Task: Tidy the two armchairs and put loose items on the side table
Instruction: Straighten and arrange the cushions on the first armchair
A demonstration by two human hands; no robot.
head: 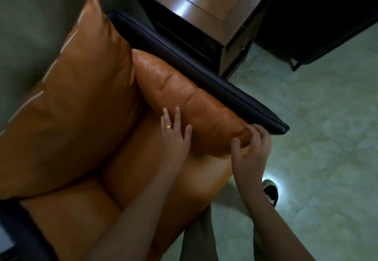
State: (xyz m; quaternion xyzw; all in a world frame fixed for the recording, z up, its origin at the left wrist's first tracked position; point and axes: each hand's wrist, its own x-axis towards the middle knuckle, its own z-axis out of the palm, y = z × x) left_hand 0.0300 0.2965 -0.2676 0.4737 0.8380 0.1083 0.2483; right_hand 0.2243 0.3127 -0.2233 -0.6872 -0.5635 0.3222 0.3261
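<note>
1. Orange leather side cushion (184, 95) leans against the dark armrest (204, 72), above the seat (131, 168).
2. The left grip (173, 138), released with fingers straight, lies flat against the side cushion's inner face.
3. The right grip (250, 152) grasps the side cushion's front end, fingers curled round it.
4. The back cushion (77, 97) stands upright at left.
5. The wooden bench (204, 1) stands just beyond the armrest, with a second armchair (317, 15) beside it.

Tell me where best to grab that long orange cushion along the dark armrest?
By its rounded front end, coming from the chair's front: the side cushion lies against the armrest and its far end is tucked beside the back cushion, so only that end is free. The right hand curls round it; the left hand lies flat on the inner face.
</note>
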